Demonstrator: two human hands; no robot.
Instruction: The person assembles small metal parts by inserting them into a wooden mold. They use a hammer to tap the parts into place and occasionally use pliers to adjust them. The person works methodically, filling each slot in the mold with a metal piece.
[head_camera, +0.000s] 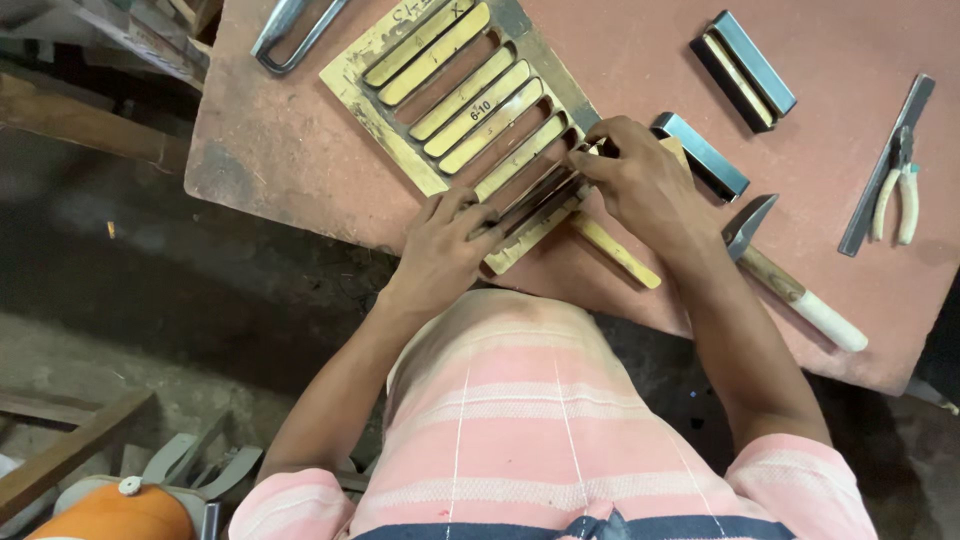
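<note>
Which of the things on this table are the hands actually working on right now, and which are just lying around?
In use: left hand and right hand both grip the slotted frame and its metal strips.

Lying about: hammer, pliers, flat bar, two metal channels, loose strip.

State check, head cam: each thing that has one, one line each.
Left hand: fingers curled on the near end of the slotted frame.
Right hand: pinching a dark metal bar at the frame's near slot.
Slotted frame: flat on the table, most slots filled with brass-coloured bars.
Hammer: lying flat, untouched.
Pliers: lying on a metal strip, handles parted.
</note>
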